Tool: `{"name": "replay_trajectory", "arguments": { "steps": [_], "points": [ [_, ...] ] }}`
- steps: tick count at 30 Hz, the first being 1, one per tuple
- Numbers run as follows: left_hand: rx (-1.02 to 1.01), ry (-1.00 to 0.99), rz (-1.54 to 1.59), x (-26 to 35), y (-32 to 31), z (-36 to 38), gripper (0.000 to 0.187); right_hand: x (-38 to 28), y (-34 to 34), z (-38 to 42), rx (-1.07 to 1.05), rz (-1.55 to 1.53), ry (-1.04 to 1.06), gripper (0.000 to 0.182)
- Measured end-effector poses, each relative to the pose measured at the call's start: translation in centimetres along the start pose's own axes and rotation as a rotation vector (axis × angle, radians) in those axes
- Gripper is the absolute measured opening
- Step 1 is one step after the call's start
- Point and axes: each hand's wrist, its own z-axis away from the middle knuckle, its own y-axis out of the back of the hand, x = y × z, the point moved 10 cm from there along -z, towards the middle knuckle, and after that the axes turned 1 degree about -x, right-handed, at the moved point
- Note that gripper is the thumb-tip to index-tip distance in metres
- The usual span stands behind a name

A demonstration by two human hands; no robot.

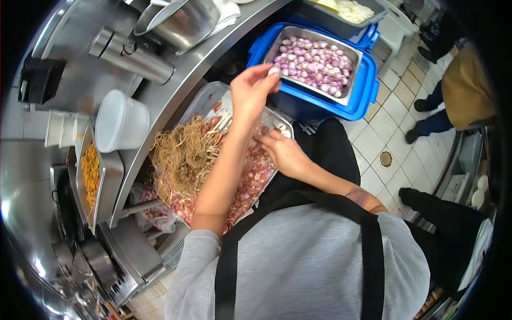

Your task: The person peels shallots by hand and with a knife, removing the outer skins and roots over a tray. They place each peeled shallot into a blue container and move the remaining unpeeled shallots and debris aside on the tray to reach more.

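My left hand [249, 92] is raised beside the near left corner of a metal pan [349, 97] of peeled purple shallots [314, 61]. Its fingertips pinch a small whitish piece that looks like a peeled shallot [273, 71]. Lower down, my right hand [285, 152] is closed over the edge of a tray [273, 175]; its fingertips are partly hidden, and I cannot make out what they hold. Reddish shallots and skins [248, 194] fill that tray, with a tangled heap of dry roots or stalks [186, 160] on its left side.
The shallot pan rests on a blue-lidded bin [365, 98]. A steel counter [184, 80] on the left carries a white tub [121, 121] and a large pot [194, 24]. A grey container [325, 18] is behind the pan. Other people stand on the tiled floor [394, 114] at right.
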Motion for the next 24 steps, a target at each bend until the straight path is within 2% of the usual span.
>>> {"name": "replay_trajectory", "arguments": {
  "steps": [2,4,7,9,11,14,17,20,21,24],
  "points": [
    [-0.108,-0.157,0.028,0.4,-2.9,-3.7,0.041,0.6,-0.6,-0.1,-0.022,-0.018,0.037,0.024],
    [-0.146,-0.217,-0.012,2.2,-5.3,-5.0,0.053,0.1,0.1,-0.1,-0.026,0.007,0.027,0.024],
    [-0.172,-0.229,-0.140,4.0,-5.5,-4.3,0.051,0.9,0.2,-0.5,-0.063,0.016,0.015,0.025],
    [-0.167,-0.174,-0.252,5.1,-3.6,-2.6,0.049,2.0,0.1,-0.9,-0.071,0.021,-0.014,0.024],
    [-0.108,-0.186,-0.289,5.3,0.2,-1.3,0.039,3.0,0.0,-1.0,-0.061,0.033,-0.066,0.022],
    [0.033,-0.133,-0.413,5.3,6.2,2.0,0.029,1.6,1.2,-1.3,0.031,0.051,-0.016,0.023],
    [0.099,0.012,-0.471,1.4,12.0,5.2,0.022,1.8,0.9,-1.6,0.039,0.116,-0.045,0.027],
    [0.171,0.135,-0.605,-0.5,13.8,9.0,0.016,1.2,1.6,-1.5,0.071,0.107,-0.070,0.027],
    [0.206,0.138,-0.768,-1.3,14.6,9.7,0.014,1.1,1.7,-1.5,0.080,0.123,-0.076,0.027],
    [0.212,0.014,-0.894,-3.2,14.5,10.5,0.010,1.5,1.3,-1.5,0.043,0.157,-0.070,0.027]
  ]
}}
